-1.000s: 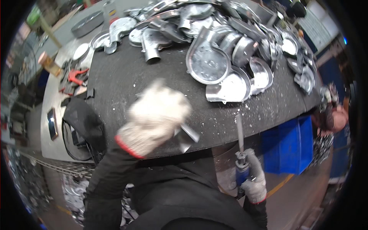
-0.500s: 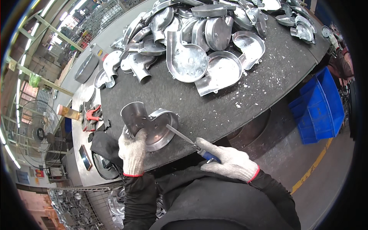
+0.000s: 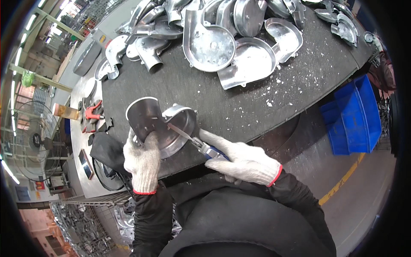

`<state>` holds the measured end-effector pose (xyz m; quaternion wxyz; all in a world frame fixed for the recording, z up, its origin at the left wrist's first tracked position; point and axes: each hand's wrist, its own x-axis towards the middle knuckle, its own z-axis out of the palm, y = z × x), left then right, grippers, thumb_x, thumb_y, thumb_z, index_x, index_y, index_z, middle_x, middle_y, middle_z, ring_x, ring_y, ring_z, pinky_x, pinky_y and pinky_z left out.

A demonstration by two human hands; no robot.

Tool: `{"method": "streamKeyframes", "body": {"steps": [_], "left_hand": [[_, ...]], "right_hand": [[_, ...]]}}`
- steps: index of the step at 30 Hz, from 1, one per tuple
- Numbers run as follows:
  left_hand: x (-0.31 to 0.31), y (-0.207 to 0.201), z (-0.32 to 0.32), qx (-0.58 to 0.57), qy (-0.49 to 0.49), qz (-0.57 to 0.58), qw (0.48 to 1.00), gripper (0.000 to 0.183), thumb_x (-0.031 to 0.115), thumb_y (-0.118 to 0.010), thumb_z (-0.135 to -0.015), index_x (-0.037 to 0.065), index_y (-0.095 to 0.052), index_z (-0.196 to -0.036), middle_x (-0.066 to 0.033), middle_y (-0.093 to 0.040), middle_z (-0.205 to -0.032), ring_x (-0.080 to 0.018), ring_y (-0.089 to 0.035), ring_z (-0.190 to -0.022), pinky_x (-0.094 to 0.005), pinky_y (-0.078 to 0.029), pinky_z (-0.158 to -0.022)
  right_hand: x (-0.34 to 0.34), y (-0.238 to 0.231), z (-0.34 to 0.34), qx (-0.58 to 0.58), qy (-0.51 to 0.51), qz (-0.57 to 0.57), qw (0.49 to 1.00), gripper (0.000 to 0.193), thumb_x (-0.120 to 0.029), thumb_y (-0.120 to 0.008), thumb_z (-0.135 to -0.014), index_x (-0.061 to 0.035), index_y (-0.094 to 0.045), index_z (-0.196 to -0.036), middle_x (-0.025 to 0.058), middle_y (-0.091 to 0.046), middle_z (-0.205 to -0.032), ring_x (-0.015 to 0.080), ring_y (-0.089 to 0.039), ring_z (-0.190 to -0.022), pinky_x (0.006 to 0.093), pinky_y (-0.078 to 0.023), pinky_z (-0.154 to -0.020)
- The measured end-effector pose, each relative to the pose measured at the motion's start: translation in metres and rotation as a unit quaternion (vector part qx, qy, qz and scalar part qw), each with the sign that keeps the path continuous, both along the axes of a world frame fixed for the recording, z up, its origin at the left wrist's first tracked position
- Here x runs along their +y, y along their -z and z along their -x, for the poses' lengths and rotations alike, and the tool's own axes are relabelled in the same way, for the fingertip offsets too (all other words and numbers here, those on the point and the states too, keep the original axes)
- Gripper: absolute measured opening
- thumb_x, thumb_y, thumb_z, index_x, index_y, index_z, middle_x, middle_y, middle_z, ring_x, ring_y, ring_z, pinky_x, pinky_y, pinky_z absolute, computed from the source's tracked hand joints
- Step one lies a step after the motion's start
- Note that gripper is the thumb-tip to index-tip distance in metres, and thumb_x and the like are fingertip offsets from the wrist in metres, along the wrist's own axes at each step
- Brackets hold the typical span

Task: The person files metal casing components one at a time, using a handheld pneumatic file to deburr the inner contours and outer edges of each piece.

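Housing (image 3: 173, 136) sits just ahead of the left hand (image 3: 142, 165), which grips its near side, thumb inside. The right hand (image 3: 244, 158), just right of the housing, is closed around the handle of a tool (image 3: 209, 150), the blade pointing left into the housing; whether the tip touches is unclear. Both hands are by the near edge of a mat (image 3: 227, 111). Beyond them lies a pile (image 3: 209, 46) of housings; ahead-left of the left hand, a jar (image 3: 66, 112); right of the right hand, a bin (image 3: 355, 115).

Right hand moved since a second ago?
Yes: leftward, away from the blue bin. The right hand now has its tool's blade over the metal housing in the left hand.
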<state>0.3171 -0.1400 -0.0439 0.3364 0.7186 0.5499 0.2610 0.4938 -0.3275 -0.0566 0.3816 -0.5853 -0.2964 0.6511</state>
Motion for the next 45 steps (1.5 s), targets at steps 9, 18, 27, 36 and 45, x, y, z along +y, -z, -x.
{"method": "streamKeyframes", "body": {"steps": [9, 18, 27, 36, 45], "left_hand": [[0.003, 0.012, 0.005, -0.008, -0.013, -0.039, 0.999, 0.043, 0.014, -0.076, -0.09, 0.001, -0.066, -0.13, -0.012, -0.078, -0.107, -0.0195, -0.075, -0.094, -0.0309, -0.056, -0.086], [-0.009, 0.018, 0.01, -0.024, 0.011, -0.095, 0.995, 0.039, 0.009, -0.075, -0.092, -0.005, -0.065, -0.127, -0.0135, -0.077, -0.109, -0.0188, -0.074, -0.096, -0.0292, -0.056, -0.087], [-0.01, 0.023, 0.014, -0.077, -0.019, -0.056, 0.995, 0.042, 0.014, -0.08, -0.089, -0.004, -0.067, -0.124, -0.0136, -0.076, -0.11, -0.0194, -0.073, -0.098, -0.0304, -0.056, -0.089], [-0.007, 0.021, 0.013, -0.042, 0.007, -0.057, 0.997, 0.046, 0.016, -0.08, -0.089, -0.001, -0.065, -0.129, -0.0114, -0.075, -0.112, -0.0197, -0.071, -0.101, -0.034, -0.054, -0.091], [-0.023, 0.029, 0.014, -0.022, -0.043, -0.125, 0.991, 0.04, 0.006, -0.077, -0.091, -0.006, -0.063, -0.127, -0.0152, -0.075, -0.113, -0.0224, -0.074, -0.101, -0.0313, -0.058, -0.089]], "right_hand": [[0.002, -0.031, 0.015, -0.676, -0.144, -0.179, 0.7, 0.058, -0.021, -0.056, -0.097, -0.0228, -0.047, -0.154, 0.0123, -0.062, -0.083, 0.03, -0.069, -0.062, 0.0426, -0.054, -0.046], [0.009, -0.009, -0.017, -0.293, -0.1, -0.099, 0.946, 0.064, -0.026, -0.057, -0.099, -0.023, -0.037, -0.16, 0.0138, -0.063, -0.076, 0.0286, -0.071, -0.065, 0.0375, -0.058, -0.054], [-0.02, 0.011, 0.027, 0.386, 0.169, 0.011, 0.907, 0.084, -0.027, -0.064, -0.1, -0.0094, -0.016, -0.165, 0.0129, -0.065, -0.088, 0.0152, -0.064, -0.056, 0.0276, -0.055, -0.044], [-0.012, -0.031, 0.032, -0.647, -0.164, -0.15, 0.73, 0.081, -0.023, -0.07, -0.092, -0.019, -0.031, -0.164, 0.0123, -0.059, -0.078, 0.0249, -0.066, -0.057, 0.0377, -0.054, -0.05], [0.003, -0.017, -0.007, -0.369, -0.105, -0.156, 0.91, 0.07, -0.029, -0.059, -0.099, -0.0255, -0.03, -0.163, 0.013, -0.063, -0.086, 0.0277, -0.07, -0.063, 0.0429, -0.058, -0.055]]}}
